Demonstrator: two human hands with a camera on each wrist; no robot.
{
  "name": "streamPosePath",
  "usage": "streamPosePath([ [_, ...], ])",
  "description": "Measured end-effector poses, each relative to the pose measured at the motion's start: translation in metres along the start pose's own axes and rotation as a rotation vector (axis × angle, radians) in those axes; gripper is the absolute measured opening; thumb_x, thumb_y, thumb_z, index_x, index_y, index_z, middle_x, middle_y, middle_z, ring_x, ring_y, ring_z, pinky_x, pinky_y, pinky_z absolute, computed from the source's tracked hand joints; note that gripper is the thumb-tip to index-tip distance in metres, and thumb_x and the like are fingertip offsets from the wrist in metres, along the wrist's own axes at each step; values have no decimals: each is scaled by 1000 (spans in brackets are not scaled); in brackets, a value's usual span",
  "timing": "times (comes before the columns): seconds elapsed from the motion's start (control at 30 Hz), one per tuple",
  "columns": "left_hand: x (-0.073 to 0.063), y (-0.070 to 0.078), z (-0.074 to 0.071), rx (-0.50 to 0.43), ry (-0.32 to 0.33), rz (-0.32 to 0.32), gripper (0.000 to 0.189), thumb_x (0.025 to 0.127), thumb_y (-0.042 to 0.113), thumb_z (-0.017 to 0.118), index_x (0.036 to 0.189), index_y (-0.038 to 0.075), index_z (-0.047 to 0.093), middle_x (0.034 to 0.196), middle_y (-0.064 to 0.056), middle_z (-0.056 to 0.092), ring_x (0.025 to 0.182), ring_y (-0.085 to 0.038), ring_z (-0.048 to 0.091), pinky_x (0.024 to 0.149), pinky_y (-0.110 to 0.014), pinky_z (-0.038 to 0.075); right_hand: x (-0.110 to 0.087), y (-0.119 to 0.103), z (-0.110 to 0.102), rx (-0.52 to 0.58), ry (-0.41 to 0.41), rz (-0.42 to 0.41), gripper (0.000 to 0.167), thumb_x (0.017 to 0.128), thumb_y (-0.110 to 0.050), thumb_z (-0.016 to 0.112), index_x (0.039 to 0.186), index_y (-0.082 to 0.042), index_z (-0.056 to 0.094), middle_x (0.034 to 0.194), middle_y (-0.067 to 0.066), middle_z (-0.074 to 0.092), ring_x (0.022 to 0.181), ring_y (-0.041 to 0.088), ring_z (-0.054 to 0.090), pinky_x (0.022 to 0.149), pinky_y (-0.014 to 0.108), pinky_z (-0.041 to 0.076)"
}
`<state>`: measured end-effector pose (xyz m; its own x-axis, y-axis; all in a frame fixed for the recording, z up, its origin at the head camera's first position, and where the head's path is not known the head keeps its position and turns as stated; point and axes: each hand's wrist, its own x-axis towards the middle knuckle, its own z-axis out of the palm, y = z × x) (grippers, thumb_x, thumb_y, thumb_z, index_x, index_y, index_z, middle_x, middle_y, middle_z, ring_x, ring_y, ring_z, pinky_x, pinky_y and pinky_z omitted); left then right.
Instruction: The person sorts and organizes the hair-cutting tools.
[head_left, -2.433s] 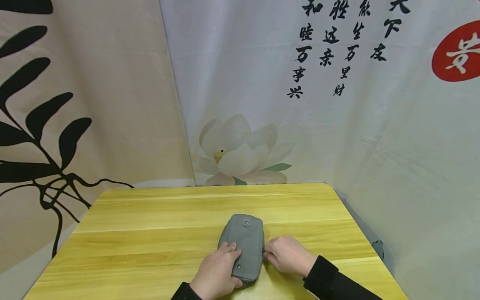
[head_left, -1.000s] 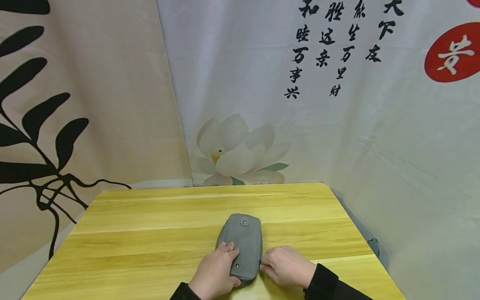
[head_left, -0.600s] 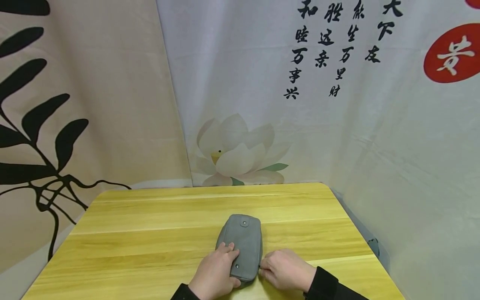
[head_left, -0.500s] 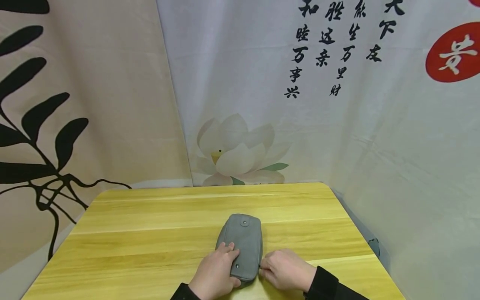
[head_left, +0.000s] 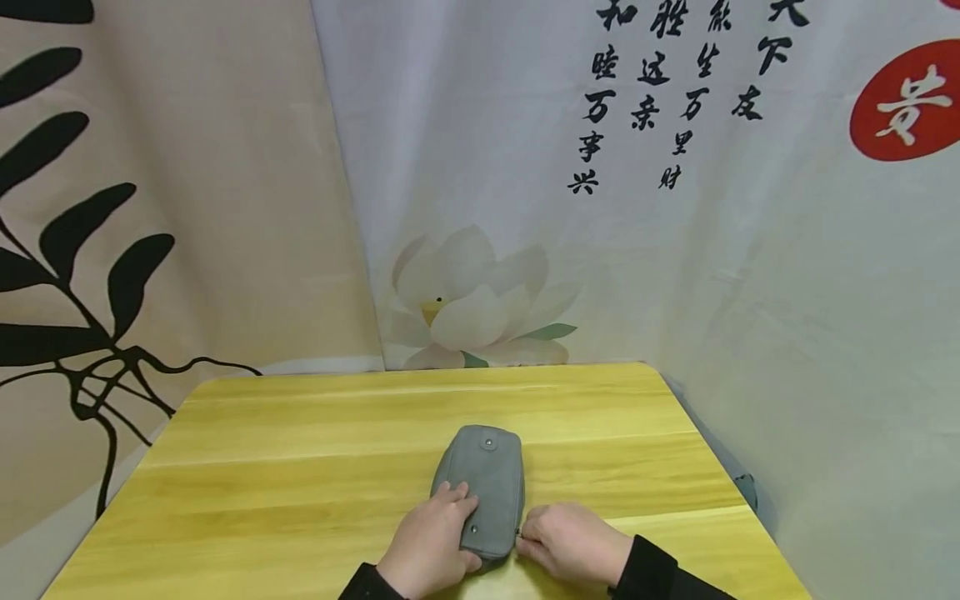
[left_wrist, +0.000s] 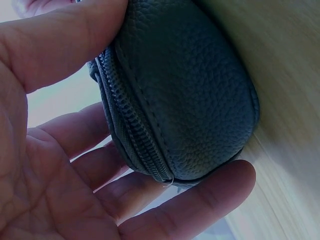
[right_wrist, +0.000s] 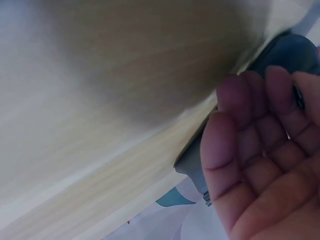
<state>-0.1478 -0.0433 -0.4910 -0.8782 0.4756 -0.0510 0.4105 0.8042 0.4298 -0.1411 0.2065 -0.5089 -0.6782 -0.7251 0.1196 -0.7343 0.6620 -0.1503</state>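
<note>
A grey leather-look zip pouch (head_left: pixel 491 483) lies on the wooden table (head_left: pixel 300 467), with snap studs on its upper face. My left hand (head_left: pixel 431 542) grips its near left part, the fingers over the top and the thumb at the near end. In the left wrist view, the zipper (left_wrist: pixel 132 117) runs along the pouch's edge beside the thumb. At the near right side of the pouch, my right hand (head_left: pixel 570 542) pinches the small zipper pull (head_left: pixel 518 533) between thumb and index finger. The right wrist view shows its other fingers loosely curled beside the pouch (right_wrist: pixel 295 52).
Behind the table hangs a pale cloth backdrop (head_left: pixel 480 167) with a printed lotus, dark leaves and black characters. The table's far edge (head_left: pixel 420 372) meets it. More cloth (head_left: pixel 840 333) hangs along the right side.
My right hand has slid a little toward the near end along the pouch's right side, pinching the zipper pull. My left hand and the pouch have stayed in place.
</note>
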Motion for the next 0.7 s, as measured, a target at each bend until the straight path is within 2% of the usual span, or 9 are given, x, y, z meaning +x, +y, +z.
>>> streamPosePath([
  [0.2, 0, 1, 0, 7, 5, 3, 73, 77, 34, 96, 139, 6, 70, 152, -19, 62, 143, -48, 56, 111, -62, 53, 0, 0, -5, -32, -8, -26, 31, 103, -28, 73, 74, -26, 64, 75, -17, 55, 63, -9, 40, 56, 7, 31],
  [0.4, 0, 1, 1, -2, -1, -4, 74, 77, 35, 96, 139, 6, 70, 153, -18, 62, 144, -47, 55, 111, -63, 53, 0, -6, -4, -50, -43, -48, 27, 104, -33, 71, 79, -26, 68, 78, -19, 55, 65, -9, 41, 57, 7, 31],
  [0.57, -1, -2, 2, 0, 3, 12, 73, 76, 35, 96, 139, 6, 70, 152, -18, 62, 142, -48, 56, 109, -63, 54, 0, -11, 1, 9, -54, -10, 29, 106, -31, 68, 78, -25, 65, 76, -18, 55, 65, -9, 42, 57, 8, 32],
  [0.7, -1, -4, -1, 3, -4, 20, 73, 77, 36, 95, 140, 7, 70, 153, -18, 62, 143, -48, 56, 109, -63, 54, 2, -12, 5, 106, -91, 43, 32, 110, -32, 61, 78, -26, 61, 74, -18, 52, 65, -8, 43, 59, 10, 36],
])
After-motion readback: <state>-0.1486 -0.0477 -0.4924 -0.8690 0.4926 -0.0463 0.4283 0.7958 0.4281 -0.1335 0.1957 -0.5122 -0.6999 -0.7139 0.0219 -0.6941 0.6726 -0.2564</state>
